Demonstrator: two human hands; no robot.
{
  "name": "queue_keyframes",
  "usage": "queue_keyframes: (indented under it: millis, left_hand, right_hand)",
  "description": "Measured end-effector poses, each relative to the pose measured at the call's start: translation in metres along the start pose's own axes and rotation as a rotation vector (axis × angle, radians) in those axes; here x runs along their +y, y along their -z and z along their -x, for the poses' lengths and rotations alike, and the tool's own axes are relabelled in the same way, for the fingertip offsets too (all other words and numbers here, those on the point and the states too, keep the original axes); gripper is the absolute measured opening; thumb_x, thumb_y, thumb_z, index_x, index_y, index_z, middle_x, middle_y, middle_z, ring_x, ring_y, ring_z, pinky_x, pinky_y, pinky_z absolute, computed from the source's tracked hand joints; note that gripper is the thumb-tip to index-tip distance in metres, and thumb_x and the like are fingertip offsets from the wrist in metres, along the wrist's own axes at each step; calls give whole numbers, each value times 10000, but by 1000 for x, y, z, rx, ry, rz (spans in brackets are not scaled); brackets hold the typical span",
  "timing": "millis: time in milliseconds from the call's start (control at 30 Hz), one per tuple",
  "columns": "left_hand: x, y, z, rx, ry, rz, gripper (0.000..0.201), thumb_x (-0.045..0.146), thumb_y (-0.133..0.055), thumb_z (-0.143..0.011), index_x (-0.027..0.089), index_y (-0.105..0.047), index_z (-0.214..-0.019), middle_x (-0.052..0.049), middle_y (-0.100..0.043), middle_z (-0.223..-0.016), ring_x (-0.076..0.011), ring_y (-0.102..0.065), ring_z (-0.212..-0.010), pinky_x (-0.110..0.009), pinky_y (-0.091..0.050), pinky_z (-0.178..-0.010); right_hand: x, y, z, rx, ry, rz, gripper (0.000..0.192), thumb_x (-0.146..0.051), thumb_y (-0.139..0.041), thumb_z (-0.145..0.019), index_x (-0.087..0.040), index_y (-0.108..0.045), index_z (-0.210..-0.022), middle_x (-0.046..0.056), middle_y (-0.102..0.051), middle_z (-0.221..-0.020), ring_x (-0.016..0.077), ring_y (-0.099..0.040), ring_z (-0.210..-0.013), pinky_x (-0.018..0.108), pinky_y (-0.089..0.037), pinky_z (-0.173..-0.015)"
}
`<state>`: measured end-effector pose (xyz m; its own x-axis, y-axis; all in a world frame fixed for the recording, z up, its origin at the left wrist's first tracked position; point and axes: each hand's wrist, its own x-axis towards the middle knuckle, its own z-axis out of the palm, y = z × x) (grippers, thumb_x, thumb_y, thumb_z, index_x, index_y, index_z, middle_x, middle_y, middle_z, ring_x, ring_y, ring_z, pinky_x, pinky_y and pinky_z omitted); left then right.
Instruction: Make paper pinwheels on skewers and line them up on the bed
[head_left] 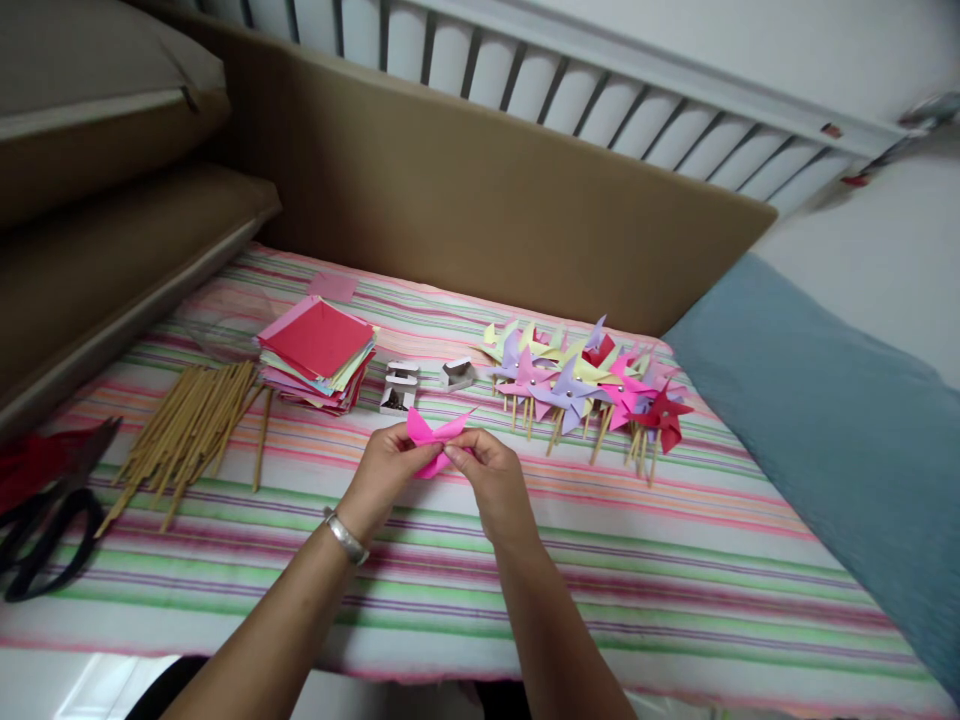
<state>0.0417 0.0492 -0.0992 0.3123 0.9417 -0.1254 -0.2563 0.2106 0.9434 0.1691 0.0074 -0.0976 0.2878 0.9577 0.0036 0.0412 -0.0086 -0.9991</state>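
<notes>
Both of my hands hold a bright pink paper pinwheel (429, 432) with some of its points folded, above the striped cloth. My left hand (386, 462) pinches its left side, thumb in front. My right hand (486, 465) has thumb and forefinger closed at the paper's middle; whether a pin sits between them is hidden. Just beyond the hands stand a small open box (397, 395) with dark small pieces inside and another small white box (457, 374). A stack of coloured paper squares (319, 340), red on top, lies to the left of these boxes.
Several paper pinwheels on sticks (577, 385) lie in a group at the right. Bamboo sticks (187, 420) are heaped at the left, near black-handled scissors (56, 540). A brown board (480, 190) rises behind the striped cloth (675, 600); brown cushions (127, 250) stand at the left.
</notes>
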Motion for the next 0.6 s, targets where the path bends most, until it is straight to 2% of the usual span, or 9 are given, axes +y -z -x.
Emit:
queue_keyframes:
  millis: [333,600]
  left_hand:
    - [-4,2,-2,12,10,16,179,251,-748,-606,138,-701,-737,-4,-650,-623,-113,-522,-558,-222,-389,-547]
    - [-4,5,-2,-55,115,102,232,264,-789,-568,149,-718,-758,-33,-694,-699,-134,-584,-617,-236,-440,-604]
  right_hand:
    - [-4,-6,0,64,-113,-129,98,-255,-697,-600,-178,-639,-614,-19,-597,-572,121,-498,-563,258,-395,-590]
    - [-4,-5,0,90,-120,-162,98,-254,-697,-573,-181,-633,-588,-15,-609,-560,128,-515,-559,263,-408,-581]
